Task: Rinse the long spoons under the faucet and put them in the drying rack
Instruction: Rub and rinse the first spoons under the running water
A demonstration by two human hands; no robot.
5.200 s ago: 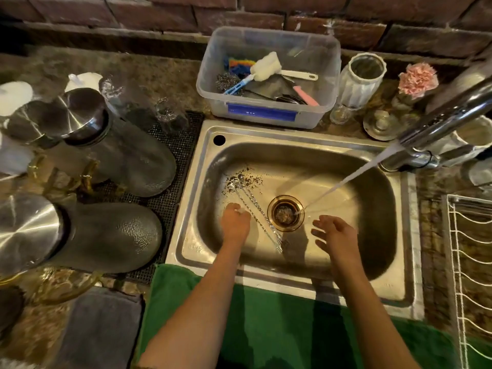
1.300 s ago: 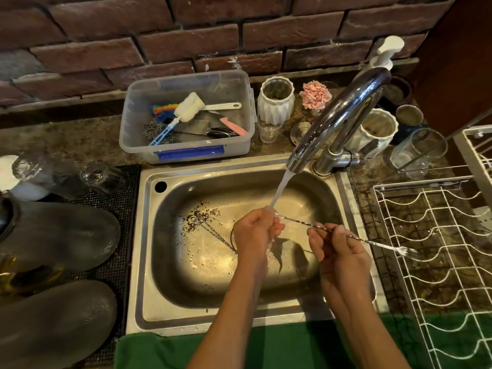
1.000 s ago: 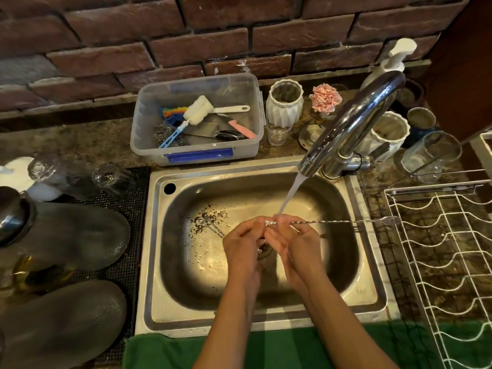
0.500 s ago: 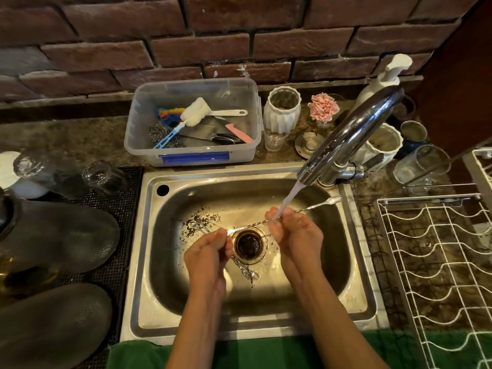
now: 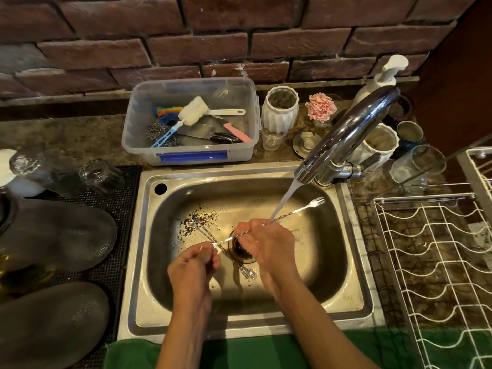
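Note:
A long twisted metal spoon (image 5: 300, 210) with a small fork at its far end slants over the steel sink (image 5: 343, 299). My left hand (image 5: 195, 265) pinches its near end. My right hand (image 5: 263, 241) grips its middle, where the stream from the chrome faucet (image 5: 346, 134) strikes it. Two more long spoons (image 5: 203, 231) lie on the sink floor among dark specks, crossing beside the drain. The white wire drying rack (image 5: 436, 265) stands to the right of the sink.
A clear plastic tub (image 5: 191, 155) with brushes and scourers sits behind the sink. White jars, a pink flower, a soap pump and glasses crowd around the faucet. Upturned glasses and dark vessels lie on a black mat (image 5: 117, 262) at left. A green towel (image 5: 266, 352) covers the front edge.
My left hand slid from the spoon's middle down to its near end. The spoon's fork end swung from over the rack back over the sink, now tilted up under the water.

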